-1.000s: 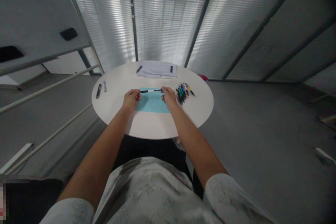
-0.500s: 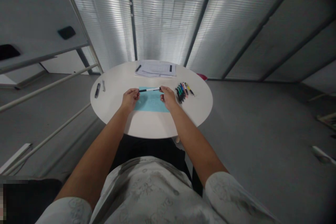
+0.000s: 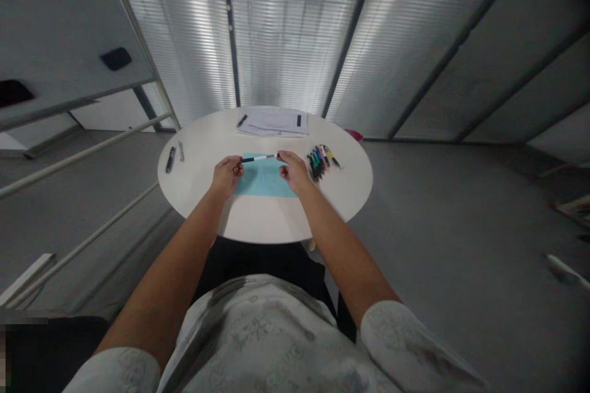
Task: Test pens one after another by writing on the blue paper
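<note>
A black-and-white pen (image 3: 259, 158) spans the gap between my two hands, nearly level above a light-blue sheet (image 3: 265, 183). My left hand (image 3: 227, 175) pinches its black end. At the other end, the fingertips of my right hand (image 3: 292, 169) close on a small dark-and-white piece. A thin grey length shows between the white barrel and those fingertips; whether it is the pen's refill I cannot tell. Both hands partly cover the ends they hold. Just right of my right hand lies a group of several pens and markers (image 3: 319, 161) in black, green, blue, red and yellow.
The round white table (image 3: 258, 221) bears a stack of papers (image 3: 271, 123) at its far side, with dark items on top. At the left lie a dark pen (image 3: 170, 160) and a pale one (image 3: 181, 151). A whiteboard frame (image 3: 87, 152) stands left; blinds (image 3: 286, 37) hang behind.
A thin grey length now shows plainly between the white barrel and my right fingertips, where the barrel reached nearly to them before. My left hand stays almost in place.
</note>
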The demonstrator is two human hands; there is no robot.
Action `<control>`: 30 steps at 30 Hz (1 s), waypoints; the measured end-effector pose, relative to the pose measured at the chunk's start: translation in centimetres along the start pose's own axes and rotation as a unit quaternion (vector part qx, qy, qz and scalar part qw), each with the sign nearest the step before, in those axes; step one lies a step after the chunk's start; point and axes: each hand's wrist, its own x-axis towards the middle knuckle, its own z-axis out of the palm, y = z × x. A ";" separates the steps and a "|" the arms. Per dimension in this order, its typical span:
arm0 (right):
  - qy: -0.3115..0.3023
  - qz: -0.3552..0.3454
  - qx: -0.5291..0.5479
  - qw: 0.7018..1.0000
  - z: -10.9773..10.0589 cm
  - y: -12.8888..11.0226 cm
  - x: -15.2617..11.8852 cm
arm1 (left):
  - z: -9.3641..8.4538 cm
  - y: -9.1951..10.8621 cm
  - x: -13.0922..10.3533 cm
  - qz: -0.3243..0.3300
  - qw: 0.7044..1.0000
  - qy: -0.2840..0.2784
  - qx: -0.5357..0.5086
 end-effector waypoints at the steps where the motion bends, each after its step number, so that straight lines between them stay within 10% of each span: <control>1: 0.000 0.003 0.002 1.000 0.0 0.0 0.0 | 0.0 0.0 0.0 0.000 1.000 0.001 -0.002; 30: -0.067 0.035 -0.008 0.997 0.5 -0.2 -0.2 | 0.2 0.3 -0.2 0.021 0.999 -0.019 0.014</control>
